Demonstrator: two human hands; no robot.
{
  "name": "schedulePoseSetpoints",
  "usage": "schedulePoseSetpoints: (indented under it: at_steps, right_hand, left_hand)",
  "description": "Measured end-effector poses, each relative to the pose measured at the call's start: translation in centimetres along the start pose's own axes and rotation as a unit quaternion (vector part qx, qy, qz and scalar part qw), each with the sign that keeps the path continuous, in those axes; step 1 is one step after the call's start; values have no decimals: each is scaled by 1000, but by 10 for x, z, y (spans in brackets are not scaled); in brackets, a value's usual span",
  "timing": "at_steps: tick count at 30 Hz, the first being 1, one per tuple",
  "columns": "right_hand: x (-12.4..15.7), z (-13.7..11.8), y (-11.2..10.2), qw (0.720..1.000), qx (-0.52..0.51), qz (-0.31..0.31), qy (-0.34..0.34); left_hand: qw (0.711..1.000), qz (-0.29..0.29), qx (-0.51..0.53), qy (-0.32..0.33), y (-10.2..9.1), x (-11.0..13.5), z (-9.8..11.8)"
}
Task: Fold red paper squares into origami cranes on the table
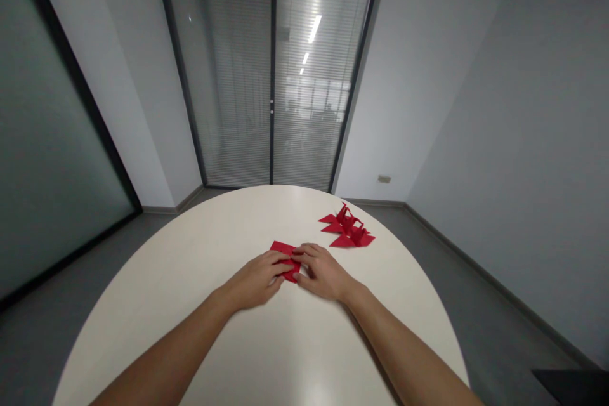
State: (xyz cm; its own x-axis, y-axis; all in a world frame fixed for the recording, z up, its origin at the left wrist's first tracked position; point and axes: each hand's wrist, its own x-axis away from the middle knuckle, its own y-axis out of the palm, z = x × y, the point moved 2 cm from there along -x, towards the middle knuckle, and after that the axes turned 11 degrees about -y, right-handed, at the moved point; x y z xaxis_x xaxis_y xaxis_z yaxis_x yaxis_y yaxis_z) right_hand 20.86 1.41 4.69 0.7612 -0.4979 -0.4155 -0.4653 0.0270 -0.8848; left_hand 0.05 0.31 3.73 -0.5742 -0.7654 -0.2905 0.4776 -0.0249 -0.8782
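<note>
A red sheet of folded paper (pixel 284 250) lies on the round white table (pixel 200 266) in front of me. My left hand (pixel 259 278) rests on its near left part, fingers curled and pressing down on it. My right hand (pixel 321 269) presses on its right edge, fingertips meeting those of the left hand over the paper. Most of the sheet is hidden under both hands. Beyond my right hand, a small pile of finished red paper figures (pixel 349 229) sits on the table.
The table's far edge curves just behind the red figures. Glass doors with blinds (pixel 271 70) stand beyond it, grey floor on both sides. A dark object (pixel 571 384) shows at the bottom right corner.
</note>
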Motion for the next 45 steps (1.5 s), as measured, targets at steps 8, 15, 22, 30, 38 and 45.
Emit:
schedulePoseSetpoints:
  at_steps: [8, 15, 22, 30, 38, 45]
  right_hand:
    - [2, 2, -3, 999, -14, -17, -29]
    - [3, 4, -5, 1000, -2, -10, -28]
    - [-1, -5, -10, 998, -40, -25, -37]
    - [1, -1, -8, 999, -46, -17, -20]
    - [0, -6, -11, 999, -35, -18, -14]
    - [-1, -1, -6, 1000, -17, -9, 23]
  left_hand:
    - [1000, -2, -6, -15, -6, 3, 0]
    - [999, -24, 17, -20, -12, 10, -1]
    - [999, -20, 26, -37, -10, 8, 2]
    - [997, -16, 57, -57, -9, 8, -1]
    - [996, -8, 46, -76, -3, 3, -6]
    - [991, 21, 40, -129, 2, -1, -4]
